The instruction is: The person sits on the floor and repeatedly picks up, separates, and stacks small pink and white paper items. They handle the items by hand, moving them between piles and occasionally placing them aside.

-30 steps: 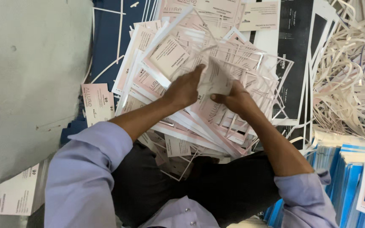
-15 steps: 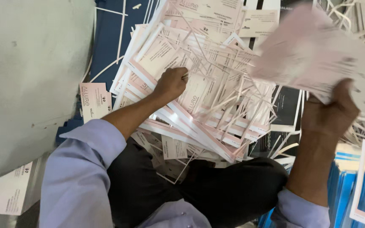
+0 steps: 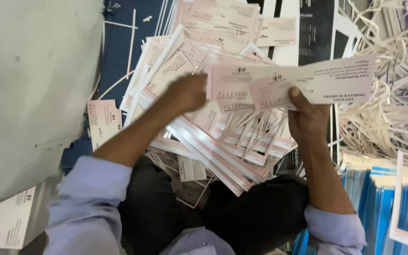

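Both hands grip a pale pink printed card sheet held level above the lap: the left hand closed on its left end, the right hand pinching its lower edge, over a heap of punched pink sheets; white paper trimmings lie to the right.

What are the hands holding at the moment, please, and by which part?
The right hand grips a few pale pink printed cards by their lower edge, thumb on top. The left hand meets the cards' left end; its grip cannot be told.
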